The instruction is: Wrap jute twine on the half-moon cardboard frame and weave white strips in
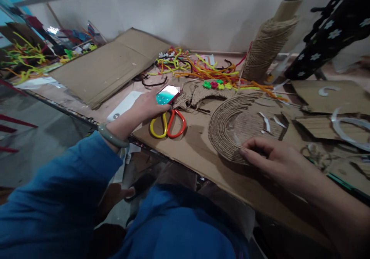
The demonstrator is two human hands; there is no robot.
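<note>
A smartphone with a lit turquoise screen is held by the left hand just left of the frame's centre; the fingers are curled loosely around its lower edge, and the thumb lies along its near side. A pale green bangle is worn on that wrist, above a blue sleeve that fills the lower left of the frame. Just below the phone, a pair of scissors with one yellow and one orange-red handle is seen lying on a sheet of cardboard.

To the right of centre, a half-round coil of jute cord lies flat on the same cardboard. Its near edge is touched by the right hand, whose fingers are extended and slightly spread, closed on nothing; the fingertips rest on the coil's rim.

In the upper middle of the frame, a tangle of coloured pipe cleaners is spread over the table. A large spool of jute twine on a cardboard tube stands tilted at the upper right, and a dark flowered cloth hangs beside it. A folded cardboard panel lies at the upper left. White paper arcs are scattered at the right edge.
</note>
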